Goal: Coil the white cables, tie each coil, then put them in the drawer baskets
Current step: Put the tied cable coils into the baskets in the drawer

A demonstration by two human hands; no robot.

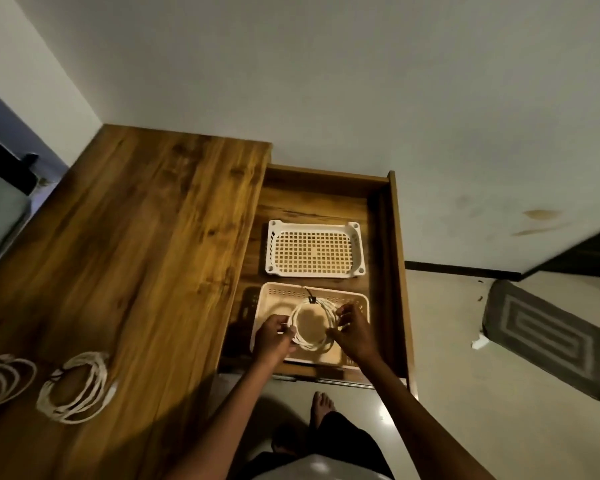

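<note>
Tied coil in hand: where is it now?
Head view: the tied coil sits over the near basket in the open drawer, between both hands.

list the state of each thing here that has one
drawer: pulled open
far basket: empty
near basket: coil held over it
held coil: wound, black tie on
left hand: pinching coil
right hand: pinching coil
coils on desk: wound, lying loose

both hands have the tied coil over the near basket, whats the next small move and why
Probably lower the tied cable coil onto the floor of the near basket and let go. The left hand and right hand pinch its opposite sides right over that basket, and a dark tie already binds it.
</note>
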